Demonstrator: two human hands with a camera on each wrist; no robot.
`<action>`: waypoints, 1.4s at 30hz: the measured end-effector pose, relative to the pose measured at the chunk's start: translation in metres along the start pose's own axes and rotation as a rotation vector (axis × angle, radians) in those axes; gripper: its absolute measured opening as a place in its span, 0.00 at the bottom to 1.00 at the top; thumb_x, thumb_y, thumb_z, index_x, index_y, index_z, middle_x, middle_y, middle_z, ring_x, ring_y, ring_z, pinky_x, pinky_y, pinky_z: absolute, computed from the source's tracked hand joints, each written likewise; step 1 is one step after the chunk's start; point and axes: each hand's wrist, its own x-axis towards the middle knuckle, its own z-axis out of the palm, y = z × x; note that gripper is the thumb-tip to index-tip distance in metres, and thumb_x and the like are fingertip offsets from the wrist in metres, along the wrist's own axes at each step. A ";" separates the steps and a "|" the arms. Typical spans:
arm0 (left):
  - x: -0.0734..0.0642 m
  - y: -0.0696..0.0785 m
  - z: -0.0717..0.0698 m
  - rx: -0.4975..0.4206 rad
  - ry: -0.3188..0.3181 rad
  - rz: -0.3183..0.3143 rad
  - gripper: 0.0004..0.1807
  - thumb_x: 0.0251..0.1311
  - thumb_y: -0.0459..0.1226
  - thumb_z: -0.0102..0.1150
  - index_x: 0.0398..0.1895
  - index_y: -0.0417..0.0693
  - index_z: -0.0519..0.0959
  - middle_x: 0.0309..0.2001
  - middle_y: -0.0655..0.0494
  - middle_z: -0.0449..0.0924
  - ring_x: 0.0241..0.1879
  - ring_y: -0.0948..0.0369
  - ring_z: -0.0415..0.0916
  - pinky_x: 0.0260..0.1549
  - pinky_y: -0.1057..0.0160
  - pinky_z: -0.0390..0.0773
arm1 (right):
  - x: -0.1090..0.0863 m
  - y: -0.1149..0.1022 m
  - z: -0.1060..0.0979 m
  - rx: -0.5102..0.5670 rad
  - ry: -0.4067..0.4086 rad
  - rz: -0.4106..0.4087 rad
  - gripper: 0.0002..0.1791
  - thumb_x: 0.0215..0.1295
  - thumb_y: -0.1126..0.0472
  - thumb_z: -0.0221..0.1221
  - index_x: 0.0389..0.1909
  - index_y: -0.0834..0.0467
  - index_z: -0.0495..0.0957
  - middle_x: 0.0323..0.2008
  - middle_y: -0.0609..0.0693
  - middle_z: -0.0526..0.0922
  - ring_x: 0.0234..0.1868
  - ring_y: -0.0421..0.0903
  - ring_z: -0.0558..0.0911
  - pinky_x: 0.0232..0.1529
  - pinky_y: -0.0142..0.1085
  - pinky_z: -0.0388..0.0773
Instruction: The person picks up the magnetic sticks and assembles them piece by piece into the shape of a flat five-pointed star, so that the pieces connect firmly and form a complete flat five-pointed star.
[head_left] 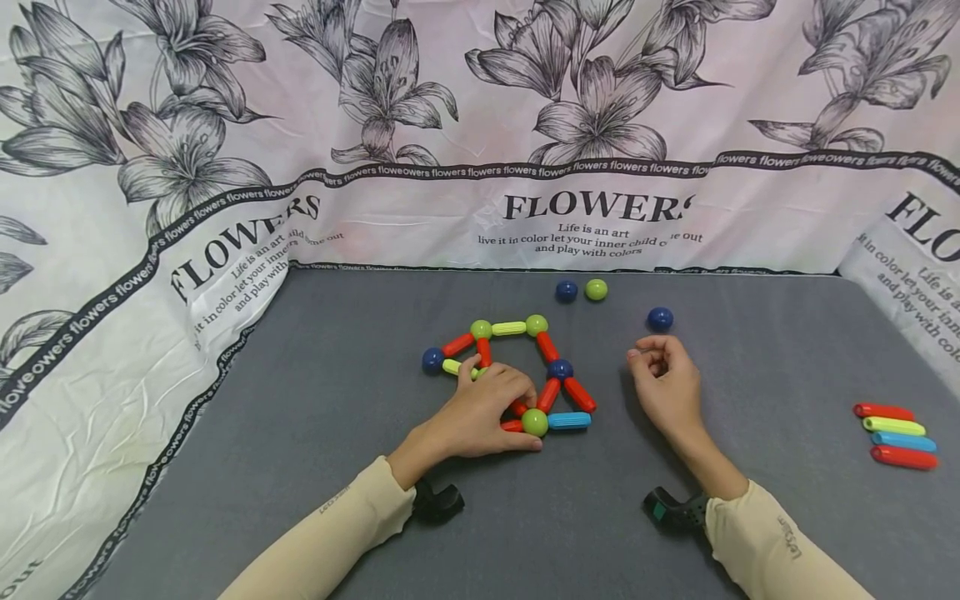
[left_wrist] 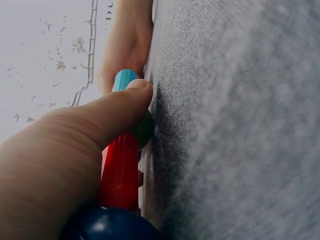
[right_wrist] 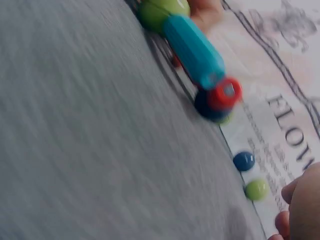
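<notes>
My left hand [head_left: 483,412] lies over a flat frame of plastic rods and balls, its thumb and fingers on either side of a green ball [head_left: 535,422] at the near corner. In the left wrist view the thumb [left_wrist: 115,110] crosses beside a red rod [left_wrist: 120,170]. From that ball a light-blue rod [head_left: 569,421] points right. A dark blue ball [head_left: 560,369] joins several red rods, one with a free end [head_left: 580,394]. The hand hides part of the frame's middle. My right hand [head_left: 667,383], fingers loosely bent and holding nothing, is just nearer than a loose blue ball [head_left: 660,319].
Another blue ball [head_left: 566,291] and a green ball [head_left: 596,289] sit at the back of the grey table [head_left: 337,333]. Several loose rods [head_left: 898,427] in red, yellow-green and blue lie in a row at the right. A flower-printed cloth [head_left: 420,217] hangs behind.
</notes>
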 end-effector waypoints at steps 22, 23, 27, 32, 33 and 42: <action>0.001 -0.003 -0.002 0.020 0.004 0.015 0.23 0.54 0.61 0.71 0.43 0.63 0.73 0.42 0.71 0.75 0.59 0.64 0.67 0.72 0.34 0.43 | 0.052 0.035 -0.013 -0.254 -0.285 -0.255 0.20 0.68 0.62 0.64 0.61 0.58 0.79 0.49 0.66 0.81 0.43 0.60 0.71 0.43 0.52 0.57; 0.000 -0.004 -0.002 0.019 0.003 0.016 0.23 0.54 0.61 0.71 0.43 0.63 0.73 0.42 0.71 0.75 0.59 0.64 0.67 0.71 0.34 0.43 | 0.049 0.034 -0.014 -0.233 -0.315 -0.251 0.20 0.68 0.61 0.65 0.60 0.58 0.80 0.45 0.64 0.82 0.40 0.56 0.71 0.42 0.49 0.58; 0.000 -0.008 -0.006 0.008 -0.006 0.010 0.23 0.53 0.60 0.73 0.42 0.63 0.73 0.42 0.70 0.75 0.60 0.63 0.67 0.71 0.34 0.43 | 0.036 0.023 -0.015 -0.146 -0.437 -0.200 0.19 0.68 0.57 0.66 0.58 0.56 0.81 0.32 0.53 0.80 0.30 0.43 0.72 0.34 0.35 0.65; -0.001 -0.013 -0.010 0.014 -0.017 -0.010 0.23 0.54 0.59 0.73 0.42 0.62 0.73 0.42 0.70 0.75 0.60 0.62 0.67 0.71 0.33 0.43 | 0.016 0.013 -0.011 -0.032 -0.527 -0.148 0.12 0.72 0.56 0.63 0.51 0.56 0.82 0.30 0.46 0.80 0.27 0.37 0.74 0.28 0.31 0.70; -0.001 -0.014 -0.011 0.014 -0.019 -0.016 0.23 0.54 0.58 0.73 0.42 0.62 0.73 0.42 0.69 0.75 0.59 0.62 0.67 0.71 0.33 0.43 | 0.013 0.011 -0.010 -0.005 -0.539 -0.139 0.11 0.72 0.56 0.62 0.50 0.56 0.82 0.30 0.46 0.80 0.26 0.37 0.74 0.27 0.31 0.70; -0.002 -0.004 -0.009 0.123 -0.029 -0.022 0.30 0.62 0.46 0.65 0.66 0.58 0.67 0.59 0.62 0.75 0.65 0.57 0.67 0.72 0.32 0.43 | -0.004 0.001 -0.006 0.163 -0.603 -0.145 0.10 0.67 0.63 0.66 0.48 0.56 0.80 0.31 0.42 0.79 0.27 0.39 0.74 0.29 0.32 0.71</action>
